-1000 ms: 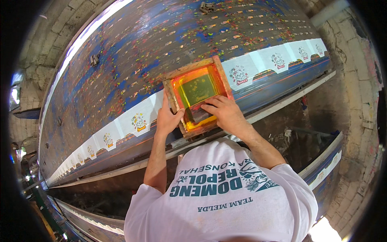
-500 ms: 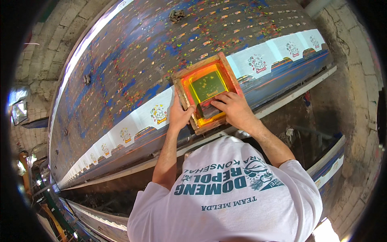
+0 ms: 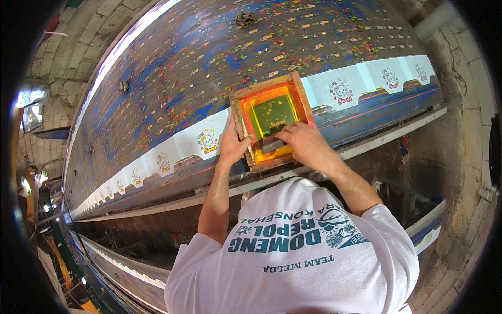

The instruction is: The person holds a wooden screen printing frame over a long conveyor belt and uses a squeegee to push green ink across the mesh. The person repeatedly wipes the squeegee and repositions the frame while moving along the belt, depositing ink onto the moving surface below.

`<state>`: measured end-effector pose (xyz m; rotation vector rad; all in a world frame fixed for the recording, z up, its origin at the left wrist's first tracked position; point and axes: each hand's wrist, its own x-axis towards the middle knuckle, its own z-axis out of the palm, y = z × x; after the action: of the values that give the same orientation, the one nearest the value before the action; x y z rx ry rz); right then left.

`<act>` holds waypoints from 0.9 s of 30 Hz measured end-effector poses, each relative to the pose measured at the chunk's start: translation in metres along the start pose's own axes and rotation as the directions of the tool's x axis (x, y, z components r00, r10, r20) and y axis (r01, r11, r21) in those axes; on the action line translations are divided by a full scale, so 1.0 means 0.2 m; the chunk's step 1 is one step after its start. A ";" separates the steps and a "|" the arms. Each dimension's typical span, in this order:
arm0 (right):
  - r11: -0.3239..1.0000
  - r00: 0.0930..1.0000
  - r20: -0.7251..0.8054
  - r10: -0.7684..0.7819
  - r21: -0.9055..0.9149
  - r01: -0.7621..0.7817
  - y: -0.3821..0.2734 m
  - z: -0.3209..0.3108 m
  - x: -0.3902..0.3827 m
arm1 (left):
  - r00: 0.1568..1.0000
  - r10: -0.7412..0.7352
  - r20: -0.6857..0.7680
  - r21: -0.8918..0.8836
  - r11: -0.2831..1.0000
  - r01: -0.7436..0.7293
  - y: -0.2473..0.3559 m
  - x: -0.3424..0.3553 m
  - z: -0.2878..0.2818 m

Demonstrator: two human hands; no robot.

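A small wooden printing screen frame (image 3: 238,95) with orange and yellow-green mesh lies flat on a strip of white cloth (image 3: 350,89) along the near edge of a long paint-spattered table (image 3: 209,57). My left hand (image 3: 232,146) grips the frame's left side rail. My right hand (image 3: 303,146) presses a dark squeegee (image 3: 273,144) onto the mesh near the frame's near end. Round printed emblems show on the cloth both left and right of the frame.
A metal rail (image 3: 387,137) runs along the table's near edge. A second long table (image 3: 120,264) lies below at lower left. Stone walls (image 3: 460,68) close in on the right. A dark lump (image 3: 243,19) sits far up the table.
The frame and both hands have shifted right along the cloth strip, past one more printed emblem. The grips stay the same.
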<state>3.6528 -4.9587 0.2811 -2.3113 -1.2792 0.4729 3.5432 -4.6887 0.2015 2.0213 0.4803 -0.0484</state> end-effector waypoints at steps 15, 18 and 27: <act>0.997 0.991 -0.121 0.063 -0.037 -0.068 0.08 0.03 0.19 | 0.995 -0.078 0.055 0.112 0.991 0.072 0.09 -0.02 -0.03; 0.996 0.993 -0.096 0.072 -0.037 -0.076 -0.03 0.02 0.02 | 0.986 -0.140 0.091 0.100 0.986 0.131 0.09 -0.01 -0.04; 0.996 0.996 0.005 0.092 -0.016 -0.091 0.11 -0.11 0.40 | 0.987 -0.117 0.110 0.092 0.990 0.107 0.09 -0.01 -0.04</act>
<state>3.7204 -4.9053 0.2815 -2.3914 -1.1877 0.5016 3.5459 -4.6898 0.2203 2.0605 0.5261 -0.2571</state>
